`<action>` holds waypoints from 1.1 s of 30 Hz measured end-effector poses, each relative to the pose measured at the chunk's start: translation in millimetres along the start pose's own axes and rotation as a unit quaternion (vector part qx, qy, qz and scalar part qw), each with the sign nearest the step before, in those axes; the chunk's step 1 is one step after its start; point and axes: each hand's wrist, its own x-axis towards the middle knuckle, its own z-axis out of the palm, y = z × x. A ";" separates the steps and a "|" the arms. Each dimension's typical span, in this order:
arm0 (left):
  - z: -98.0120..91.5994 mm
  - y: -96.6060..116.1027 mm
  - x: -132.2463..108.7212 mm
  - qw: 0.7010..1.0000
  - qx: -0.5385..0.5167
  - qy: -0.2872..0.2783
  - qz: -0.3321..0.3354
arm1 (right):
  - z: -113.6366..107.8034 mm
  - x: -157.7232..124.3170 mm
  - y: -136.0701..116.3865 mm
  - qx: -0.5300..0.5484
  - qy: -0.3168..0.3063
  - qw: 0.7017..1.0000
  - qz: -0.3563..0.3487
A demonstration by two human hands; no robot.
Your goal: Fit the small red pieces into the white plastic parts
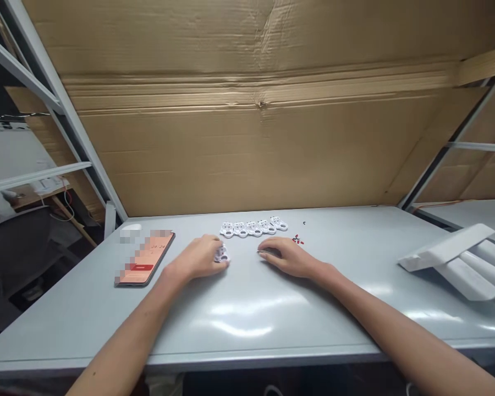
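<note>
Left of the row of white plastic parts (253,227), a phone (144,258) lies on the grey table (247,324). Just below the row, my left hand (200,257) has its fingers closed around a small white part (221,254), while my right hand (282,257) curves down; I cannot tell whether its fingers grip anything. Right of the row lie small red bits (297,240), then long white bars (449,258).

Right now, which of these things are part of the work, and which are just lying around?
In use: left hand holding a white plastic piece, right hand, row of white plastic pieces, small red bits.
Lying about: phone, white packing pieces, cardboard sheet.
</note>
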 end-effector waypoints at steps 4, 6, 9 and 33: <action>1.3 -16.1 3.9 0.995 0.048 -0.033 -0.075 | -1.0 0.3 -0.2 -0.022 -0.010 1.000 -0.009; 10.7 -22.5 11.1 0.992 0.066 -0.006 -0.105 | -1.4 0.4 -1.7 -0.030 -0.012 0.999 -0.011; 24.4 -28.4 21.5 0.989 0.077 0.029 -0.120 | -1.8 0.1 -3.5 -0.034 -0.010 0.999 -0.009; 33.6 7.9 26.2 0.986 0.017 0.078 -0.143 | 0.8 -3.8 -2.3 -0.135 -0.069 0.988 -0.003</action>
